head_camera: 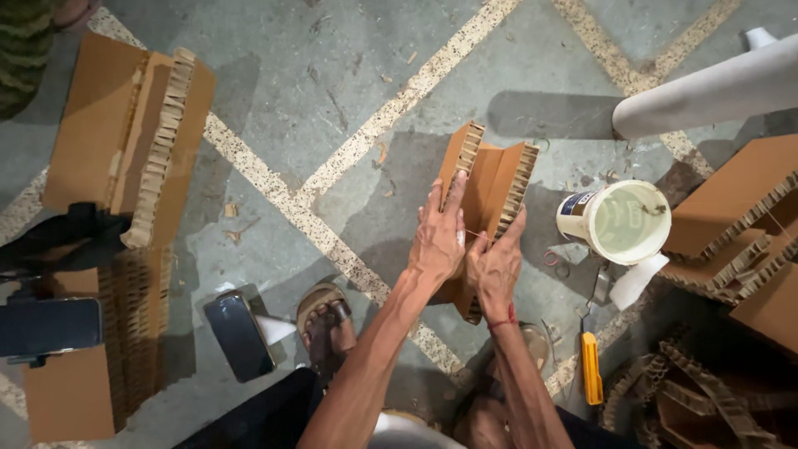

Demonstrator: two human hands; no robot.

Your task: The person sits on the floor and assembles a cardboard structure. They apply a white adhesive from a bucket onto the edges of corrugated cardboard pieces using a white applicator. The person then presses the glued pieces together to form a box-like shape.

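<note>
A folded honeycomb cardboard panel (486, 187) is being gripped at frame centre by the left hand (438, 241) and right hand (495, 268), both closed around it. Slippage is being risked by the shallow edge grip. One glue bucket (619, 220) is being noted at 3 o'clock, one yellow cutter (590, 367) at 5 o'clock, one phone (239, 335) at 8 o'clock.

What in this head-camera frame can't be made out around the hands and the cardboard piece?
- Lower part of the honeycomb cardboard piece: covered by the left hand and right hand.
- Both palms: only the backs of the hands show.
- Cardboard stack: cut off by the right edge.
- White tube: runs out of frame at the right.
- White bucket: contents unclear.
</note>
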